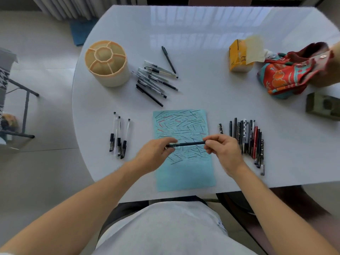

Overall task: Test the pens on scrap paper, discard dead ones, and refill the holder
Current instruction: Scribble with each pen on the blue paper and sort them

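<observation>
Both my hands hold one dark pen (pixel 189 144) level above the light blue scrap paper (pixel 184 173), which is covered in pen strokes. My left hand (pixel 156 153) pinches the pen's left end and my right hand (pixel 222 148) pinches its right end. A cream holder (pixel 107 64) with divided compartments stands at the back left and looks empty. A loose pile of pens (pixel 154 80) lies right of it. Three clear pens (pixel 119 135) lie left of the paper. A tight row of dark pens (pixel 248 138) lies right of the paper.
A yellow tissue pack (pixel 239 56) and a red patterned cloth (pixel 287 74) sit at the back right, where another person's arm (pixel 331 67) reaches in. A dark green box (pixel 322 107) is at the right edge. The white table's front edge (pixel 165 197) is near my body.
</observation>
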### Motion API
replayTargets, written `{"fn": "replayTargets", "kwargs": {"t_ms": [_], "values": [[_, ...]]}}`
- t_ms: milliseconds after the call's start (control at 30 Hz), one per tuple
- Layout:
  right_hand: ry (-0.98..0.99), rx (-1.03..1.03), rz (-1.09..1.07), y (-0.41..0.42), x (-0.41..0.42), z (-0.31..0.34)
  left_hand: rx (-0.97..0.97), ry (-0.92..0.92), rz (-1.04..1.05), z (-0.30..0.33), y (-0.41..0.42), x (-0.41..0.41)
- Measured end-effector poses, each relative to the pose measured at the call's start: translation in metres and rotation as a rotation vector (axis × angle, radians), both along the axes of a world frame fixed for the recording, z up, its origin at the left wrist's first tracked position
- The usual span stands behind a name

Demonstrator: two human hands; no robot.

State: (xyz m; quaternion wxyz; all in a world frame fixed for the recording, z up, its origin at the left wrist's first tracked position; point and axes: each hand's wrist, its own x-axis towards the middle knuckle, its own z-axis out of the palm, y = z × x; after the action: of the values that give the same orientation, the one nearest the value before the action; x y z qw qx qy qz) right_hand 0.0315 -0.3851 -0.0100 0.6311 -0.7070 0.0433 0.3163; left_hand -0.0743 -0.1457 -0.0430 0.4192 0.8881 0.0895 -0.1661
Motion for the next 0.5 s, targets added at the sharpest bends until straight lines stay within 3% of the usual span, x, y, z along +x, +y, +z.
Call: {"fn": "replayTargets", "kwargs": {"t_ms": [133, 267, 400, 500], "values": [[0.166, 0.181, -0.147, -0.008, -0.034, -0.009, 0.049, 0.032, -0.181, 0.007, -0.022, -0.005], [0.198, 0.146, 0.008, -0.006, -0.063, -0.018, 0.113, 0.05, -0.321, 0.011, -0.043, -0.011], [0.139, 0.097, 0.058, -0.007, -0.06, -0.017, 0.172, 0.017, -0.295, 0.014, -0.055, -0.012], [0.111, 0.071, -0.18, -0.018, -0.04, -0.017, 0.249, 0.001, -0.186, 0.014, -0.053, -0.007]]}}
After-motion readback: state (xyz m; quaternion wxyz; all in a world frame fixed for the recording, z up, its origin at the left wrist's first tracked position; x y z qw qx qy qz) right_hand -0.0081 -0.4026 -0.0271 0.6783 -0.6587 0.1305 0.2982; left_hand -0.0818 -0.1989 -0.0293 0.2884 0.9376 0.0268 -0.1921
